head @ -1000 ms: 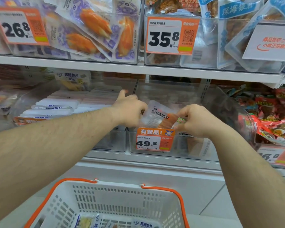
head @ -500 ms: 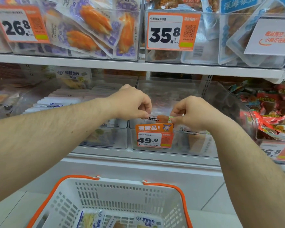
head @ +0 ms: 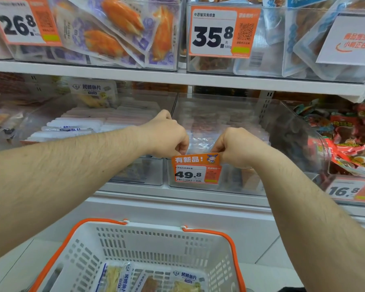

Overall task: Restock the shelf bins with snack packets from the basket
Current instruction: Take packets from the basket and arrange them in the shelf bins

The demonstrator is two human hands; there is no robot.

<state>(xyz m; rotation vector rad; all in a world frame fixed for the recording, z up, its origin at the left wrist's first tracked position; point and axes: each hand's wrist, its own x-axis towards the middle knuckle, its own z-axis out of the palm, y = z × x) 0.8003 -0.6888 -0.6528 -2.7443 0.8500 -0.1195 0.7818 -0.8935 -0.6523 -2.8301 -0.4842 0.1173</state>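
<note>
White shelves stacked with clear bins fill the view. Both arms reach into the middle bin [head: 230, 114] above the 49.8 price tag [head: 196, 169] at the lower shelf's front edge. Left hand [head: 167, 135] and right hand [head: 234, 144], fingers curled, pinch a clear snack packet [head: 200, 142] between them over the bin's front wall. Down low, the white basket [head: 135, 245] with orange handles holds more fish-slice packets [head: 185, 281].

head-worn view, facing forward-down, close to shelf bins [head: 198, 127]
</note>
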